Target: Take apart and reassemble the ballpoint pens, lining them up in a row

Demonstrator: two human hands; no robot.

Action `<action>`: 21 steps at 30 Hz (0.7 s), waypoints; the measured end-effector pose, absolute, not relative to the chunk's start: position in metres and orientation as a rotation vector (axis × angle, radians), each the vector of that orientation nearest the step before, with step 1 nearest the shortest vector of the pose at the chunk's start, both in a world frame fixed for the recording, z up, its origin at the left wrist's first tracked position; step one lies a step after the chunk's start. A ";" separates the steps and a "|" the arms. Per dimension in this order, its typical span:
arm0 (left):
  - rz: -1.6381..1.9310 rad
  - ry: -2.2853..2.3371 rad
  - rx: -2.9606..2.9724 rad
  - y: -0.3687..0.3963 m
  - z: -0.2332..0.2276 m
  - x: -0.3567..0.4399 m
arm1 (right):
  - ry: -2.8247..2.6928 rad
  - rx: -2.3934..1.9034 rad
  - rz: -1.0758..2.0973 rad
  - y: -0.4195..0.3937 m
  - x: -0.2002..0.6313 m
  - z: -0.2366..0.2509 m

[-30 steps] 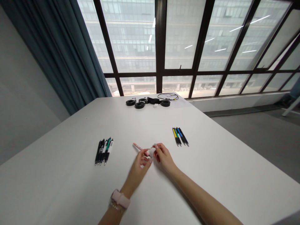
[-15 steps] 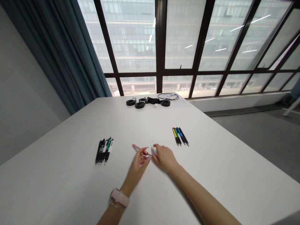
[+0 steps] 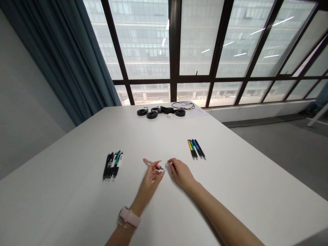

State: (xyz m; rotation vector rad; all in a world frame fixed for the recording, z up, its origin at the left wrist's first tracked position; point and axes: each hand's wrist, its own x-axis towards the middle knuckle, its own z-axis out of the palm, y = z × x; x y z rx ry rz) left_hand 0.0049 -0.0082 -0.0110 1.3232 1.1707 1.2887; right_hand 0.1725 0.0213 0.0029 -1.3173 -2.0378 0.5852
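My left hand (image 3: 153, 175), with a pale pink watch (image 3: 130, 216) and a bracelet on its wrist, is closed around a pink pen (image 3: 148, 161). The pen lies slantwise through the fingers, its grey tip end pointing right and its pink end up to the left. Part of the barrel is hidden by the fingers. Just right of that tip, my right hand (image 3: 181, 172) is low over the white table (image 3: 164, 212). Its thumb and forefinger are pinched on a small silvery piece (image 3: 168, 163), too small to name surely. A narrow gap separates the two hands.
Several black, white and green pens (image 3: 112, 165) lie side by side at left. Another row of pens (image 3: 196, 149), yellow, green, blue and black, lies at right. Black tape-like rolls (image 3: 152, 115) and a coiled black cable (image 3: 183, 105) sit at the far end, before the windows.
My right fingers have drawn back slightly from the pen's tip and closed into a pinch. My left hand keeps its hold on the pink pen, almost unmoved.
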 end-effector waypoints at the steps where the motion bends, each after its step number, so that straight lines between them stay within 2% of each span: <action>1: 1.287 1.173 1.320 -0.008 -0.010 0.005 | -1.917 -1.299 0.667 0.023 0.173 0.001; 4: 1.285 1.188 1.285 -0.007 -0.009 0.005 | -1.601 -1.214 0.911 0.031 0.173 -0.006; 8: 1.301 1.216 1.229 -0.007 -0.006 0.004 | -1.395 -1.139 1.089 0.039 0.171 -0.009; 21: 1.393 1.274 1.130 -0.006 -0.004 -0.001 | -1.294 -0.974 1.335 0.028 0.158 -0.006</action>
